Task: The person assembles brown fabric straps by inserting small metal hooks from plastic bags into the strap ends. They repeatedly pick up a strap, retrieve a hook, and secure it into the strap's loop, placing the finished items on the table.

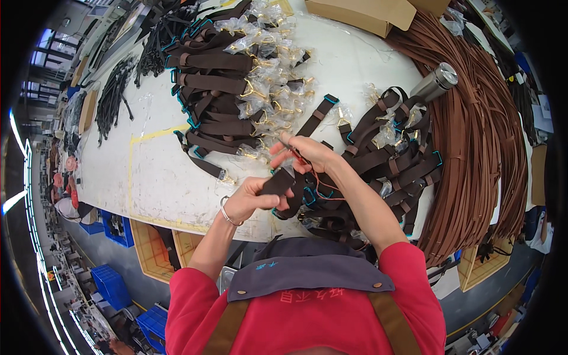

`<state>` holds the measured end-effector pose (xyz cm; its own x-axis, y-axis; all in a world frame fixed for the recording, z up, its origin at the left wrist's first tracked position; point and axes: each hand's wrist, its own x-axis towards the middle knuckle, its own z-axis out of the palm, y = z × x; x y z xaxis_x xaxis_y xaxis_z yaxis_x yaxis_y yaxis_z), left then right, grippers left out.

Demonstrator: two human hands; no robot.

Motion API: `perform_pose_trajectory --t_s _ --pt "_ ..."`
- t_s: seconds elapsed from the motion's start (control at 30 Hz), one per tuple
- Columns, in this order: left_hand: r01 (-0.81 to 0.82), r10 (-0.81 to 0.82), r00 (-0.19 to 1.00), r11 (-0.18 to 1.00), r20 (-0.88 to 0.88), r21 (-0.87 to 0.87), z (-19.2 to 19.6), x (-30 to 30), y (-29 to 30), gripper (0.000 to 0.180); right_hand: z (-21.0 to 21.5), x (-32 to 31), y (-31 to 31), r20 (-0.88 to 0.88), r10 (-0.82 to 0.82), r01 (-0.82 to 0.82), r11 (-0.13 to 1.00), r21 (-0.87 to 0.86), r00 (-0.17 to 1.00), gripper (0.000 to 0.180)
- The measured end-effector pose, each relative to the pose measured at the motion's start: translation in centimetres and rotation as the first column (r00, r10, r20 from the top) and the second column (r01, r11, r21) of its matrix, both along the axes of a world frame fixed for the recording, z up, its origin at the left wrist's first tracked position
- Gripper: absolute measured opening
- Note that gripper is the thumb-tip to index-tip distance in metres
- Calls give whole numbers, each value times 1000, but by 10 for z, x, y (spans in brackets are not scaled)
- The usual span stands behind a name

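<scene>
My left hand (254,200) is closed round a folded dark brown webbing strap (277,183), thumb on top. Just beyond it, my right hand (312,155) is curled round a slim dark-tipped tool (288,143) that looks like thread snips; its shape is partly hidden by the fingers. A thin red cord (320,184) hangs from this hand. Close by on the right lies a loose heap of brown straps (378,157) with blue-edged buckles. Beyond my hands, more straps (216,83) lie in layered rows, their gold-coloured metal hooks wrapped in clear plastic (269,89).
The white table (160,171) carries yellow tape lines. Long bundles of reddish-brown strips (461,154) run down its right side, beside a steel flask (436,81). A cardboard box (361,15) stands at the far edge. Black cords (114,97) lie left; blue crates (112,287) sit below.
</scene>
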<state>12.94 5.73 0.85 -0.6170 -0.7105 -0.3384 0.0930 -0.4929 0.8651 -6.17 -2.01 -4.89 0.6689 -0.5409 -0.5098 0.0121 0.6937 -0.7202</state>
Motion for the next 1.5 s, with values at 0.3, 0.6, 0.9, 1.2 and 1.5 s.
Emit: perform_pose_trajectory --t_s 0.3,0.6,0.9,1.2,1.5 --pt "-334 334 943 942 3 -14 -27 5 -12 22 -5 -34 29 -108 174 -176 984 -7 979 47" --pt "-456 464 883 884 -74 107 -36 -5 -30 16 -2 -55 46 -80 295 -305 931 -201 952 45" --pt "-337 423 868 886 -258 319 -56 -2 -26 15 -13 -60 58 -17 168 -168 978 -120 986 36" --pt "-167 201 979 883 -32 439 -79 -83 24 25 -36 -57 78 260 -276 276 960 39 925 32" --pt "81 -83 996 992 11 96 -29 -37 17 32 -5 -65 16 -48 -367 356 921 -158 929 39"
